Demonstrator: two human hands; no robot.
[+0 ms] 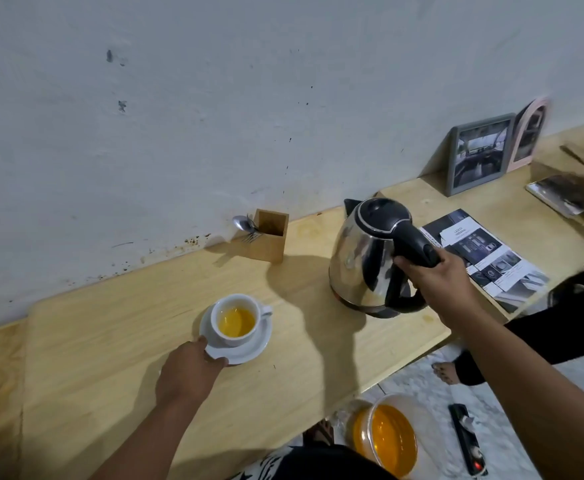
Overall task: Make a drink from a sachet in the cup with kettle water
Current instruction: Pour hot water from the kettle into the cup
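Note:
A white cup [235, 309] holding yellow-orange liquid stands on a white saucer [253, 351] near the middle of the wooden counter [110, 341]. My left hand [190, 367] grips the saucer's near-left rim with the thumb on top. To the right, a steel kettle [359, 261] with a black lid and handle stands upright on the counter. My right hand [435, 275] is wrapped around its black handle. No sachet is visible.
A wooden holder [270, 235] with spoons [243, 224] stands against the wall. A brochure [484, 258], framed pictures [479, 154] and a booklet [560, 194] lie to the right. On the floor are a bucket of orange liquid [390, 434], a power strip [467, 438] and another person's foot [444, 370].

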